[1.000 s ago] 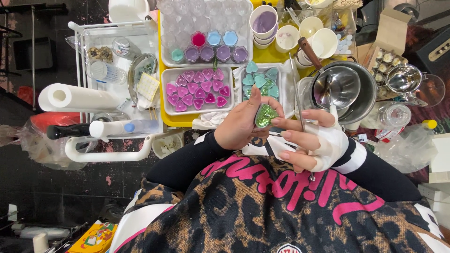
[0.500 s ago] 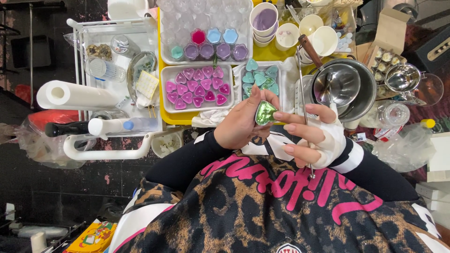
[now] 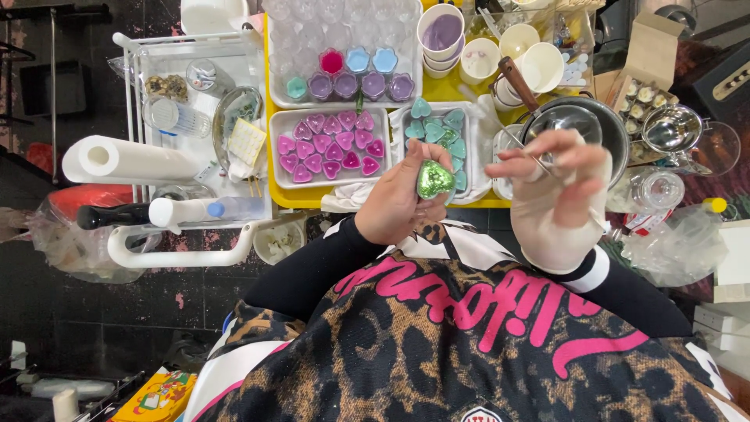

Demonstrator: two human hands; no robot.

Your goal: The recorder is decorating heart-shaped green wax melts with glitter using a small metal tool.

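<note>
left hand (image 3: 398,205) half hides green glitter heart (image 3: 434,180); right hand (image 3: 556,195) blurred.

Yellow table (image 3: 275,94) carries white trays (image 3: 275,156) (heart candles) and cups (image 3: 478,59).

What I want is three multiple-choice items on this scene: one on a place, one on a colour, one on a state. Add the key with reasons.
1. Where is the tray of pink hearts?
A. Inside a metal pot
B. Beside the tray of teal hearts
C. On a paper roll

2. What colour is the heart in the left hand?
A. Pink
B. White
C. Glittery green

3. How is the right hand?
A. Raised, pinching a thin stick
B. Flat on the table
C. Gripping a cup

Key: B, the two trays lie side by side on the yellow surface; C, it glitters green; A, the fingers close on the stick above the pots.
</note>
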